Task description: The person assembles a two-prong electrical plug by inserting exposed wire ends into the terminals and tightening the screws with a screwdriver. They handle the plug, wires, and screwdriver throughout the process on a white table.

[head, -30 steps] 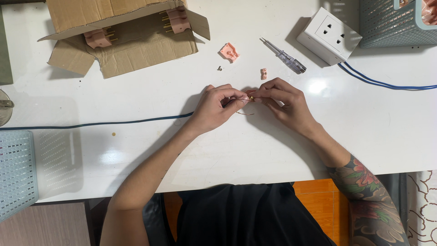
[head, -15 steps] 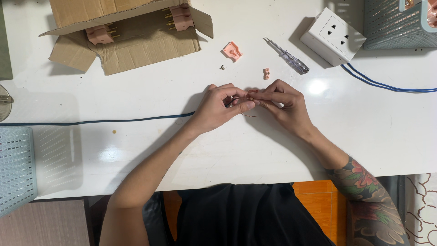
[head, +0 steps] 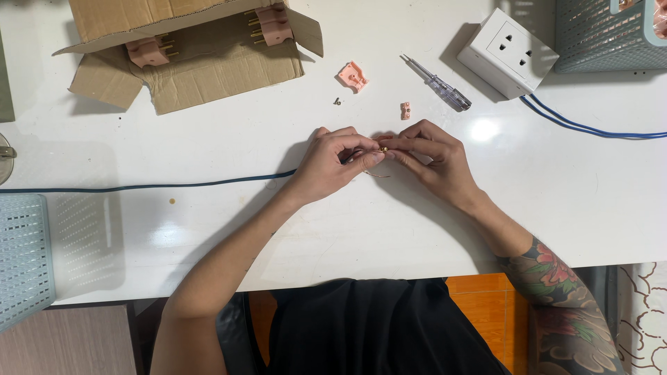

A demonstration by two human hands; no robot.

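On the white table (head: pixel 208 229), left hand (head: pixel 330 167) and right hand (head: pixel 434 160) pinch a small brass piece (head: pixel 383 148).

Two baskets (head: pixel 610 35) (head: pixel 24 257), one screwdriver (head: pixel 439 85), one socket (head: pixel 508 51), one cardboard box (head: pixel 180 62).

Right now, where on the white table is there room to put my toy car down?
Bare patches: the table right of the right hand, below the blue cable; and between the dark cord and the near edge. It is crowded above the left hand: cardboard box, screwdriver, socket block, small pink parts.
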